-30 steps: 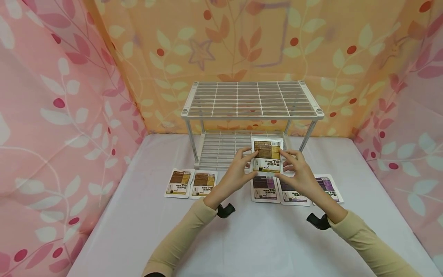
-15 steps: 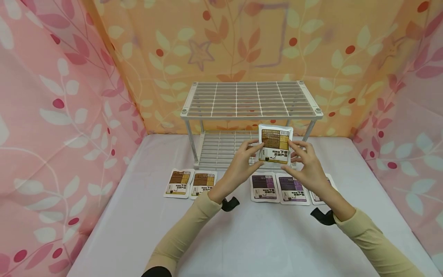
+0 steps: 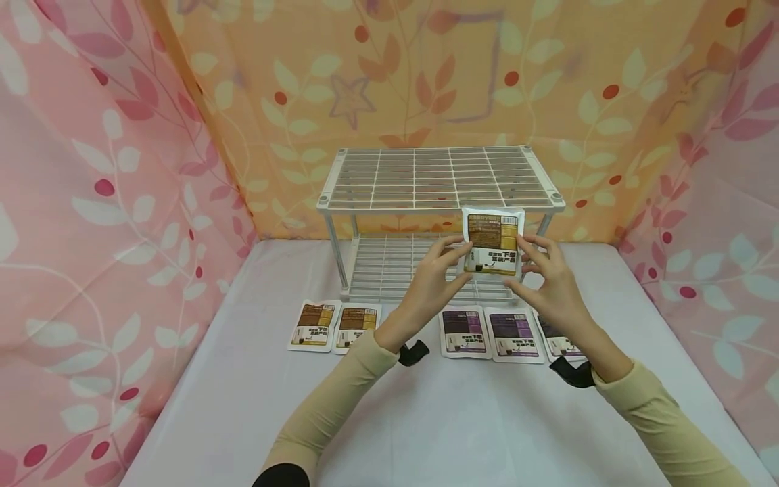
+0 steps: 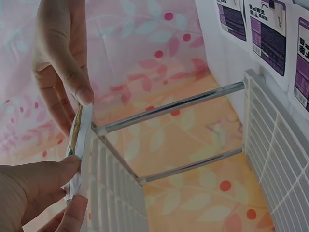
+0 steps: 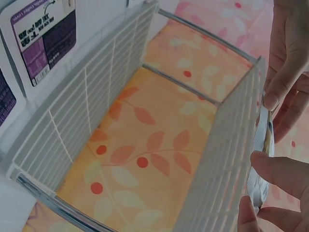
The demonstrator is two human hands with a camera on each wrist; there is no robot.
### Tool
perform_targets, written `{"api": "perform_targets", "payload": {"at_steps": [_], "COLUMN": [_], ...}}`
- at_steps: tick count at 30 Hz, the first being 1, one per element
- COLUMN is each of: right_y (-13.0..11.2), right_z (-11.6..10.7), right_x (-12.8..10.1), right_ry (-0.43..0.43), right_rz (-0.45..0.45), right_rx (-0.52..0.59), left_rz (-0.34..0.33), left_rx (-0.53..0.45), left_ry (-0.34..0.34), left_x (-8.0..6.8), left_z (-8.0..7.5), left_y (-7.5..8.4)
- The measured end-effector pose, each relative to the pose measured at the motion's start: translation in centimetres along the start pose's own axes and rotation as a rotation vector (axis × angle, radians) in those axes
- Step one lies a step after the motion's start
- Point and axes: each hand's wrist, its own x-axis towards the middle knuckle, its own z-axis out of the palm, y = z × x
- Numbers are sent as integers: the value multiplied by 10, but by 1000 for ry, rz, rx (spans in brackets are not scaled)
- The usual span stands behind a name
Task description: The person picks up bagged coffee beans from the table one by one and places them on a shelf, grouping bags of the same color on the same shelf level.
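Between both hands a brown and gold pouch [image 3: 493, 240] with a white rim is held up near the right front corner of the white wire rack [image 3: 438, 182]. My left hand [image 3: 435, 274] pinches its left edge, and my right hand [image 3: 550, 281] pinches its right edge. Seen edge-on, the pouch is thin in the left wrist view, where the left fingers [image 4: 70, 166] grip it. Below the rack's front lie several purple pouches [image 3: 464, 333] in a row, one partly behind the right hand. To the left lie two more brown pouches [image 3: 315, 326], the inner one partly hidden by the left arm.
The rack has an upper and a lower wire shelf [image 3: 389, 264] joined by metal posts [image 3: 336, 250]. It stands on a white-covered table [image 3: 475, 419]. Patterned cloth walls [image 3: 140, 203] enclose the back and sides.
Both hands have carried the brown pouch up and to the right, from in front of the lower shelf to the upper shelf's front edge. The purple pouches below are more exposed.
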Motion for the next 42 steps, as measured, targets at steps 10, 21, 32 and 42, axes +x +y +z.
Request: {"api": "perform_targets", "payload": {"at_steps": [10, 21, 32, 42], "right_y": [0, 4, 13, 19], "right_z": [-10, -15, -22, -31], "right_x": [11, 21, 36, 44], "right_ry": [52, 81, 94, 113], "right_rz": [8, -42, -90, -131], "right_rx": [51, -18, -93, -54], "left_rz": [41, 62, 89, 122], "left_rx": [13, 84, 77, 129], "left_ry": [5, -54, -50, -38], "left_x": [16, 30, 46, 62], "left_z": [-1, -1, -5, -7], "left_y": [4, 7, 10, 10]}}
